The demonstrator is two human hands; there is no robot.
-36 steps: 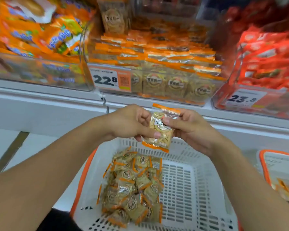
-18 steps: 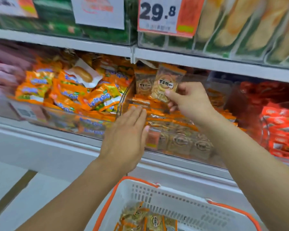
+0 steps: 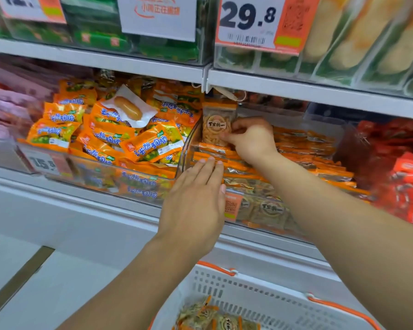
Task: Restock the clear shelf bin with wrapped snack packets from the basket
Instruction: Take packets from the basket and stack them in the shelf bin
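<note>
On the left of the shelf, a neighbouring clear bin (image 3: 100, 172) is heaped with orange-and-green snack packs, a sausage-print packet (image 3: 129, 110) lying loose on top. Just right of it, the left hand (image 3: 196, 198) is released, fingers straight and together, its fingertips resting on the front rows of orange-edged packets in the clear shelf bin (image 3: 260, 210), near the curved divider wall. Farther in, the right hand (image 3: 250, 139) is grasping one wrapped snack packet (image 3: 216, 126) by its right edge, holding it upright at the far left corner of that bin, above the flat rows already stocked. Near the bottom of the view, the white basket (image 3: 260, 294) with orange handles holds more of the same packets (image 3: 208, 317). The risk from here, as I judge it, is that the upright packet topples onto the tidy rows once let go, or slips over the low divider into the left bin, since nothing seems to brace it. A press by the left hand could also shift the front rows out of line.
</note>
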